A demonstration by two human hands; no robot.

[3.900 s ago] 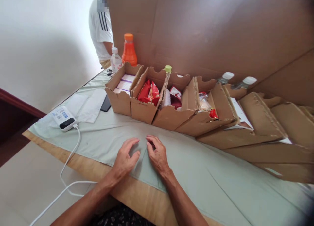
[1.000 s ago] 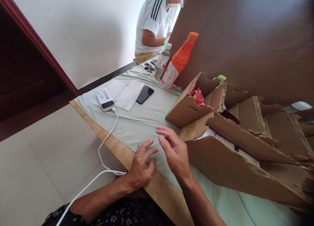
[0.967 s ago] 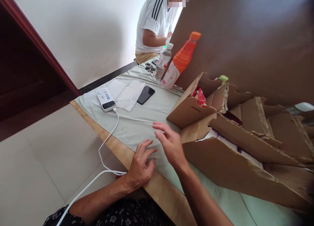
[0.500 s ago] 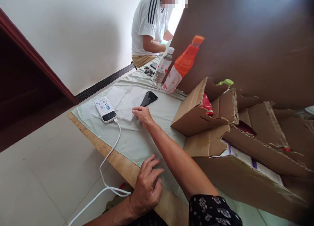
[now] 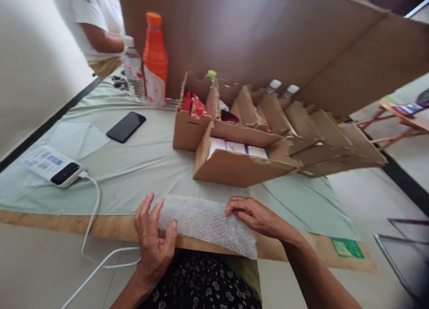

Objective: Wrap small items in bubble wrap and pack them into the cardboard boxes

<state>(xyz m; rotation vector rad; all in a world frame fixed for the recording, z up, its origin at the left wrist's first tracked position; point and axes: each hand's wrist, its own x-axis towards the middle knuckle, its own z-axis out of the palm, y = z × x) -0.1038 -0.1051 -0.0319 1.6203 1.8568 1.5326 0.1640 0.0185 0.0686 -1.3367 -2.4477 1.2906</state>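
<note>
A sheet or sleeve of clear bubble wrap (image 5: 204, 222) lies along the table's near edge, its lower right corner hanging over the edge. My right hand (image 5: 253, 214) pinches its upper right part between thumb and curled fingers. At its left end is my left hand (image 5: 154, 237), palm turned toward the wrap, fingers and thumb spread apart. The left fingertips reach the wrap's edge, but I cannot tell whether they press on it. Further left, a white power bank (image 5: 55, 166) with a white cable (image 5: 97, 195) plugged in rests partly on more clear wrap (image 5: 78, 139).
A black phone (image 5: 126, 127) lies on the green cloth (image 5: 147, 166). An orange bottle (image 5: 155, 63) and a clear water bottle (image 5: 133, 72) stand at the back left. Cardboard compartments (image 5: 241, 170) hold packets and white-purple boxes. Behind rises a cardboard panel (image 5: 234, 36); a person (image 5: 97, 27) sits beyond.
My right hand has brought a piece of bubble wrap from beside the phone to the near edge. My left hand has moved up to its left end. The view has turned right.
</note>
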